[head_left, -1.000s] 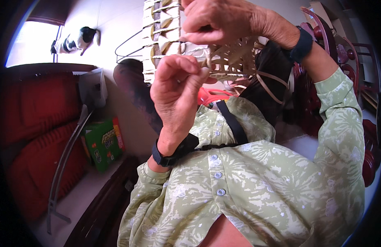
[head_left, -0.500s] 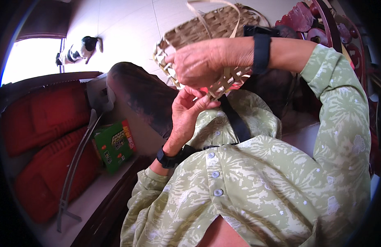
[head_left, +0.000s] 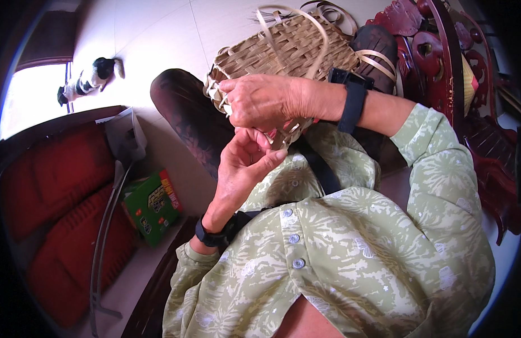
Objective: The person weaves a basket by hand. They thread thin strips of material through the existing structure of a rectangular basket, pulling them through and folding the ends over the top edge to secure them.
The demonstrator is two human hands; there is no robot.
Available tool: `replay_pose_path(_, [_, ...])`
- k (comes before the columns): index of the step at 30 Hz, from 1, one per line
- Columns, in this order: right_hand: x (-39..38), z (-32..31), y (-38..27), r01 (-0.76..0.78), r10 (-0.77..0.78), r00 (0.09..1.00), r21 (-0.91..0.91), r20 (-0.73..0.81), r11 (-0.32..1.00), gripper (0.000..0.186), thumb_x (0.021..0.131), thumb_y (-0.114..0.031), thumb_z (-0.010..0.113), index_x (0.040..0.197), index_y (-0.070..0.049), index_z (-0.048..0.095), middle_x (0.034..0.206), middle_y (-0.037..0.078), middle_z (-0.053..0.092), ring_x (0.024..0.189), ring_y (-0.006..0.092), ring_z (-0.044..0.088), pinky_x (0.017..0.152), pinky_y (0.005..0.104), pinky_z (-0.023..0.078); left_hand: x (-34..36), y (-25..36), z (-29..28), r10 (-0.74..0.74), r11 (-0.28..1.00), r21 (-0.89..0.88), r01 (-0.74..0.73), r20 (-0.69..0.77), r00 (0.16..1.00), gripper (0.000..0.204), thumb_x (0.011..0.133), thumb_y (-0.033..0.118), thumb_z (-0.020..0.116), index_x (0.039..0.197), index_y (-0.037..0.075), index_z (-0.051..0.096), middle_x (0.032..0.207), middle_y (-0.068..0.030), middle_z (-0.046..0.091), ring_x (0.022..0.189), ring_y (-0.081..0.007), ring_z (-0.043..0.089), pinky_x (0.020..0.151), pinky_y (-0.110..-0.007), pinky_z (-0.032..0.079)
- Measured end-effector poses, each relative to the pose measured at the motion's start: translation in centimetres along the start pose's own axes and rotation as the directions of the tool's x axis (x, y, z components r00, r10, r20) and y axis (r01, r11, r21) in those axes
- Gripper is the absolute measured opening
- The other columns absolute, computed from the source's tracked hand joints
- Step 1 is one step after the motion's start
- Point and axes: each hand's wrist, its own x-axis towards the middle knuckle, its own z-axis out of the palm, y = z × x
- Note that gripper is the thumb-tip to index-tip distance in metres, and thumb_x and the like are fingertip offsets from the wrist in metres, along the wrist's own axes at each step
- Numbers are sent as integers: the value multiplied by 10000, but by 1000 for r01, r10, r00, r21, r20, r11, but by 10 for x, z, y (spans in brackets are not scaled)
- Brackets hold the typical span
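Over the lap, the left hand is half curled, palm turned up, its thumb and fingers bent toward each other close to the near edge of the basket; whether they pinch the weave I cannot tell. Just above it, the right hand is bent over, back of the hand up, with its fingers folded down across the same edge; most fingertips are hidden, so how firmly it holds is unclear.

The basket lies just beyond the hands and partly beneath the right one, tipped so that a broad woven side shows past the knuckles. Judging by its flat, dry-looking strips, it should be light and rather springy, with enough grip not to slide, though a sharp bend could crack a strip. The closely woven side looks the steadier place to take hold; the open lattice by the fingers would likely give under a squeeze.

A loose strip arches over the woven side. Farther out are the dark trouser leg, and to the left a green box.
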Motion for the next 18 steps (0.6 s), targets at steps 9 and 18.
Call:
replay_pose_path(9, [-27, -34, -35, -306, 380, 694, 227, -612, 924, 126, 802, -147, 753, 813, -58, 664, 748, 32, 614, 802, 224, 604, 808, 371, 450, -25, 34, -15, -58, 998, -1, 58, 107, 993, 208, 980, 146, 618, 1109, 30, 503, 780, -35, 617, 604, -58, 508, 528, -200, 405])
replay_pose_path(18, [-56, -28, -125, -652, 761, 605, 404, -232, 642, 321, 817, -221, 754, 1059, -40, 648, 929, 58, 636, 842, 240, 599, 744, 334, 473, -39, 45, -19, 164, 957, -245, -156, 12, 986, 155, 961, 110, 626, 1050, 7, 551, 851, -183, 714, 459, 1, 377, 422, -168, 274])
